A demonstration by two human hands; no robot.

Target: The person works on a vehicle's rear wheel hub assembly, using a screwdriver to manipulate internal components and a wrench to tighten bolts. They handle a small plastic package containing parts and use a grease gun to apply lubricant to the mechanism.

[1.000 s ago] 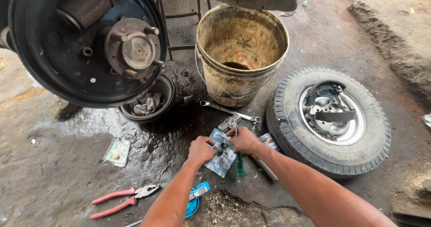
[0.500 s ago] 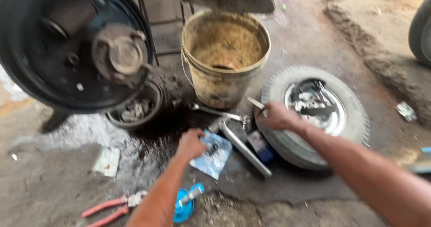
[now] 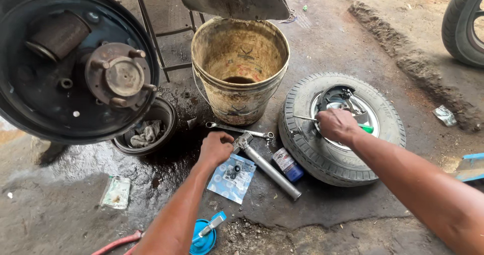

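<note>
While the left hand (image 3: pixel 216 149) stays fisted on the blue packet (image 3: pixel 232 178), the right hand (image 3: pixel 337 125) has moved onto the wheel (image 3: pixel 302 134), closed around a green-handled screwdriver (image 3: pixel 367 128).

Even, soft daylight is filling the scene, with no harsh glare. Shadows are lying faint under the bucket (image 3: pixel 239 68) and the tyre (image 3: pixel 343 129). A wet patch of ground (image 3: pixel 101 159) on the near left is catching a dull sheen. Focus is holding sharp throughout. Edges are bowing slightly, probably from a wide lens.
</note>
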